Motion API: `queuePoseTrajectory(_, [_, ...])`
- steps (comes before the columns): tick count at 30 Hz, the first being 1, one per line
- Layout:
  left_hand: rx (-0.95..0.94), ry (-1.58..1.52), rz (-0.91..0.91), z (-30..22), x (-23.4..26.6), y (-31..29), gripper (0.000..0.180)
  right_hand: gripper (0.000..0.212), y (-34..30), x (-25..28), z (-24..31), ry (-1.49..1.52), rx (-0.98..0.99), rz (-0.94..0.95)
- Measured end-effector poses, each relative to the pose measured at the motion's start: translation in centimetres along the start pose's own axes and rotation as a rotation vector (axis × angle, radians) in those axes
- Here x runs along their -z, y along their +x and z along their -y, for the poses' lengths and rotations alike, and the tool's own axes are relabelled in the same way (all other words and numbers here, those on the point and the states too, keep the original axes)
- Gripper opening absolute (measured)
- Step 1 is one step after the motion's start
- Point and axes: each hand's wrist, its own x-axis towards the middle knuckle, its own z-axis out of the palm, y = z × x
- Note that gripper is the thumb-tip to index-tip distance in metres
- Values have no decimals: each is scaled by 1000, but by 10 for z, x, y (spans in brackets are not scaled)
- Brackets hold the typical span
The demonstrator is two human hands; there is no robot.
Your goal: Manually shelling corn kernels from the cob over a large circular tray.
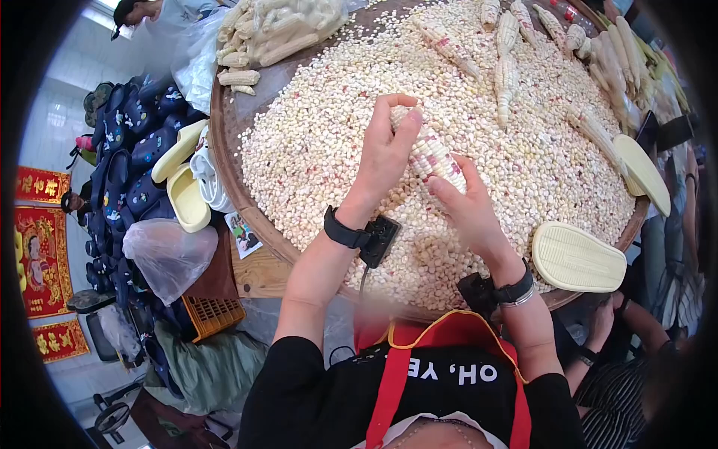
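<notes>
Both my hands hold one ear of corn [436,159], white with reddish-purple kernels, over a wide round tray [256,224] heaped with loose kernels [336,127]. My left hand [390,144] wraps the upper end, its thumb pressed on the ear. Around the lower end close the fingers of my right hand [470,200], thumb on top. Some of the ear is hidden by my fingers. Close to my right forearm, a cream slipper [580,257] lies sole up on the tray's near right edge. More ears of corn [506,71] lie on the kernels at the far side.
Bare cobs [277,30] fill a clear bag at the far left of the tray. A second cream slipper [642,176] leans at the right rim. Dark blue clogs [142,150] pile up on the left, near an orange crate [213,316]. Other people are at the far left and right.
</notes>
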Motion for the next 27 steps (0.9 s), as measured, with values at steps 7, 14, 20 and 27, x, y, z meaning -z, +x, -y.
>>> queuePoseTrajectory(7, [16, -244, 23, -15, -14, -4, 24, 48, 4, 8, -4, -54, 131, -33])
queuePoseTrajectory(14, [-31, -60, -18, -4, -10, -4, 22, 46, 0, 5, 0, 73, 27, -3])
queuePoseTrajectory(20, [-329, 212, -113, 10, -10, 5, 24, 50, 5, 5, -5, -36, 46, -57])
queuePoseTrajectory(27, [-139, 34, 65, 0, -15, -4, 48, 76, 16, 19, -16, -301, 213, -62])
